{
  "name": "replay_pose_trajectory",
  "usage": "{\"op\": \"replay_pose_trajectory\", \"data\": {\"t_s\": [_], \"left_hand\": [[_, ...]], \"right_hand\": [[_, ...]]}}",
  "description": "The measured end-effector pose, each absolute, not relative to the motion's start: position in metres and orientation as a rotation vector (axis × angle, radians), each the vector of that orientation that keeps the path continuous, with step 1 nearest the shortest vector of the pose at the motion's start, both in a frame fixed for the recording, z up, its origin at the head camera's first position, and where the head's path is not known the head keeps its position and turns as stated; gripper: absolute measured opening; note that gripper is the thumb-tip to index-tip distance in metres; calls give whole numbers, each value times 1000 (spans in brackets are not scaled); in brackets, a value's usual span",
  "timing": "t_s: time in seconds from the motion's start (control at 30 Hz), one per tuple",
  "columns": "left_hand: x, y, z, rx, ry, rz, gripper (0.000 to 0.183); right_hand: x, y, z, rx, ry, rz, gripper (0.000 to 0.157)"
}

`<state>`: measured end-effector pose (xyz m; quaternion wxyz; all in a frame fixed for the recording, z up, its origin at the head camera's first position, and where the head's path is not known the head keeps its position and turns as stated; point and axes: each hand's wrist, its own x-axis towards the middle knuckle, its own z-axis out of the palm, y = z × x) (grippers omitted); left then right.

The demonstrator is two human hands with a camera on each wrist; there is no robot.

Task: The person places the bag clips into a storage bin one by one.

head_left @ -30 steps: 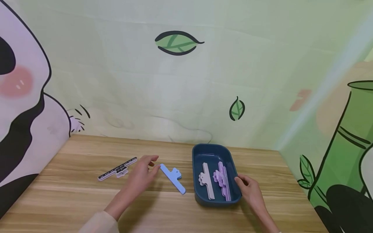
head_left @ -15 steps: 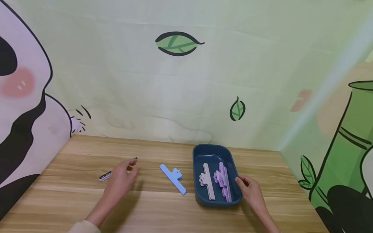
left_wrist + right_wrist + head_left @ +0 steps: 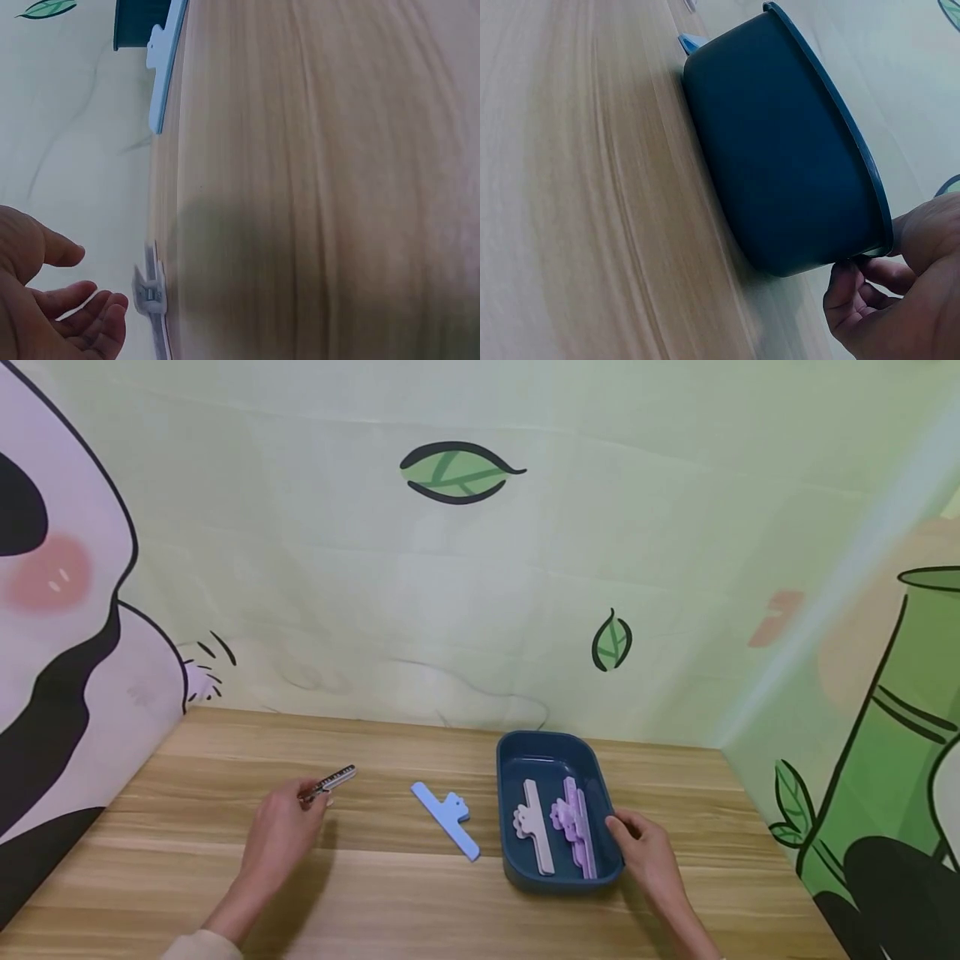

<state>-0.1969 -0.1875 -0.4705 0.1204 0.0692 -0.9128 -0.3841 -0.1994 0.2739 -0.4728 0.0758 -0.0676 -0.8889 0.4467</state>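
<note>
In the head view my left hand [image 3: 287, 828] is over a black-and-white long clip [image 3: 339, 777], hiding its near end. In the left wrist view the thumb and loosely bent fingers are apart, fingertips right beside the same clip [image 3: 151, 296]. My right hand [image 3: 643, 852] pinches the right rim of a dark blue plastic tub [image 3: 551, 887], with thumb and fingers at the rim in the right wrist view. Inside the tub lie a pale grey clip [image 3: 534, 828] and two purple clips [image 3: 576, 828] side by side. A light blue clip [image 3: 446, 820] lies between the left hand and the tub.
The wood-grain table [image 3: 390, 910] ends at the back against a pale green printed cloth [image 3: 480, 585]. A panda drawing covers the left side, bamboo the right. The tub stands right of centre on the table.
My left hand has moved left from beside the light blue clip to the black-and-white clip, covering its near end. My right hand and the tub have stayed put.
</note>
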Motion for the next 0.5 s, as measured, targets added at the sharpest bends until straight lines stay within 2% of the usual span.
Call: {"op": "replay_pose_trajectory", "data": {"t_s": [0.33, 0.5], "left_hand": [[-195, -195, -474, 317, -2749, -1114, 42], [-197, -196, -475, 333, -2782, -1119, 35]], "right_hand": [[-199, 274, -472, -199, -2665, 1341, 35], [-199, 273, -471, -201, -2667, 1334, 34]]}}
